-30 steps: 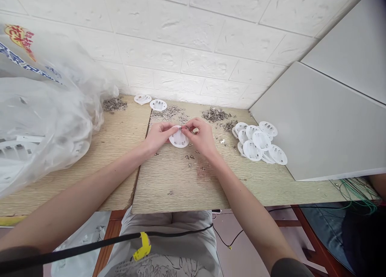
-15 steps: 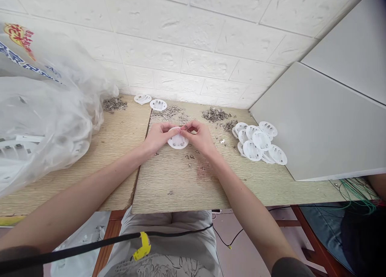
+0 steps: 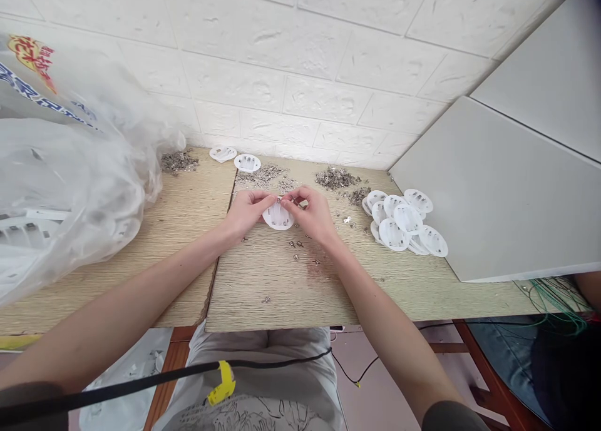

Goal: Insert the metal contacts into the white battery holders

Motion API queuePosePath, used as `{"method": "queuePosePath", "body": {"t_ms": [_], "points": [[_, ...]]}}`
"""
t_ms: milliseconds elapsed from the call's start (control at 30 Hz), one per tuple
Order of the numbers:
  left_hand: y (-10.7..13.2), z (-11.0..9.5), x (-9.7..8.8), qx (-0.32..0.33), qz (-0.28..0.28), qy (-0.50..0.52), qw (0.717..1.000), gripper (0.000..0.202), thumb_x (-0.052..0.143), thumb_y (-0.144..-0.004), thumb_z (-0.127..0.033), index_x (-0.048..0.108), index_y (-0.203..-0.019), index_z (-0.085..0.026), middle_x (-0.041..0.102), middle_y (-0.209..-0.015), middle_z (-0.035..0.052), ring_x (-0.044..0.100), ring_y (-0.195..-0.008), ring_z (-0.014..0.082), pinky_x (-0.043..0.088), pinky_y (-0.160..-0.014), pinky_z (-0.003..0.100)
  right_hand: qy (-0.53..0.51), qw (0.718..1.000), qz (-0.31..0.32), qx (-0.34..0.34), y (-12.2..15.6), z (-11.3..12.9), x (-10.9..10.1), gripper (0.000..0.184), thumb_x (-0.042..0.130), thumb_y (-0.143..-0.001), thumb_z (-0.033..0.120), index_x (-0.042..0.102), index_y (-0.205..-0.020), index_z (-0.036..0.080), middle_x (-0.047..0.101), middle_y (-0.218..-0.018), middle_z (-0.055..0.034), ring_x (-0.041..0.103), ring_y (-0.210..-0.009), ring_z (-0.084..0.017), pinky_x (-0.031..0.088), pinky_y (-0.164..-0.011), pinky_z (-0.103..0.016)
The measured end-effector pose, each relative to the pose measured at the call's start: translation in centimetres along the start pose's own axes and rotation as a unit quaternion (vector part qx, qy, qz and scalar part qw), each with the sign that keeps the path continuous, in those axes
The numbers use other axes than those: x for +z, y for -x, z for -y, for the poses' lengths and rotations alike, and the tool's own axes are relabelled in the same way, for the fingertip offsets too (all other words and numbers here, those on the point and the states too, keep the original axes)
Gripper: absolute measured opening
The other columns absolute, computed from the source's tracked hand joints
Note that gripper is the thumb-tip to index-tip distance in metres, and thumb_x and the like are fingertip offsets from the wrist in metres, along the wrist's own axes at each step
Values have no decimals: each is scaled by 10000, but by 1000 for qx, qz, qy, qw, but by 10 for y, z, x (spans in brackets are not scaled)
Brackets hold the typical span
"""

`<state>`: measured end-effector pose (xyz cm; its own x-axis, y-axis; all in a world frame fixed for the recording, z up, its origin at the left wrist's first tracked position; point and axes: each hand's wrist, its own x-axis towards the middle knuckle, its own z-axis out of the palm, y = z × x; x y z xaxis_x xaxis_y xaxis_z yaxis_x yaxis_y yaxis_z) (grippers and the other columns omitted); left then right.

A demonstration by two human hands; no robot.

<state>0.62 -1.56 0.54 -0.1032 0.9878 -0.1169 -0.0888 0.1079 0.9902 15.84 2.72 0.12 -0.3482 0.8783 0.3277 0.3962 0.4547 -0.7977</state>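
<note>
My left hand (image 3: 246,209) and my right hand (image 3: 310,213) meet over a round white plastic disc (image 3: 277,217) on the wooden table (image 3: 282,281). The left fingers pinch the disc's upper left rim. The right thumb and forefinger are closed on a tiny metal piece (image 3: 284,199) at the disc's top edge. Small metal contacts (image 3: 297,246) lie scattered just below the right hand.
A pile of white discs (image 3: 404,226) lies to the right beside a grey box (image 3: 507,193). Heaps of metal bits (image 3: 335,178) and two discs (image 3: 246,162) sit near the wall. A large clear plastic bag (image 3: 66,168) fills the left. Green wires (image 3: 554,293) hang at the right.
Both hands and the disc have shifted very slightly; the fingers keep working at the disc's top edge.
</note>
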Motion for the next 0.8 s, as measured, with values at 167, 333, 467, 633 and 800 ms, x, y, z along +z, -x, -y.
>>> {"method": "queuePosePath", "body": {"t_ms": [167, 333, 467, 633, 800], "points": [[-1, 1, -1, -2, -10, -2, 1000, 228, 732, -707, -369, 727, -759, -147, 728, -782, 53, 624, -690, 149, 508, -627, 256, 4, 1000, -11, 13, 0, -1, 0, 53, 636, -781, 221, 629, -751, 178, 661, -836, -35, 577, -744, -154, 460, -693, -306], [-3, 4, -3, 9, -14, -22, 1000, 241, 725, -706, -396, 724, -728, -156, 699, -732, 40, 591, -650, 140, 469, -591, 250, 13, 1000, -7, -12, 0, -1, 0, 51, 641, -779, 226, 636, -755, 181, 646, -833, -37, 579, -748, -157, 464, -684, -307], [-5, 6, -5, 20, -8, -37, 999, 253, 712, -717, -411, 720, -712, -158, 677, -701, 32, 573, -626, 136, 448, -590, 259, 40, 999, 2, -32, 0, 1, -1, 62, 633, -790, 223, 633, -740, 186, 635, -828, -38, 574, -724, -153, 466, -674, -303], [-7, 10, -6, 29, 19, -61, 998, 304, 713, -713, -463, 725, -725, -159, 675, -689, 31, 570, -622, 137, 437, -586, 257, 78, 995, 20, -51, 1, 1, -2, 84, 621, -794, 179, 616, -711, 178, 614, -802, -32, 557, -688, -145, 455, -675, -305], [-5, 8, -6, 14, 24, -58, 998, 295, 736, -684, -460, 724, -714, -167, 682, -692, 33, 567, -627, 140, 449, -584, 258, 74, 996, 37, -40, -1, -3, -2, 79, 632, -801, 190, 614, -725, 179, 619, -799, -25, 564, -716, -147, 445, -687, -304]]}}
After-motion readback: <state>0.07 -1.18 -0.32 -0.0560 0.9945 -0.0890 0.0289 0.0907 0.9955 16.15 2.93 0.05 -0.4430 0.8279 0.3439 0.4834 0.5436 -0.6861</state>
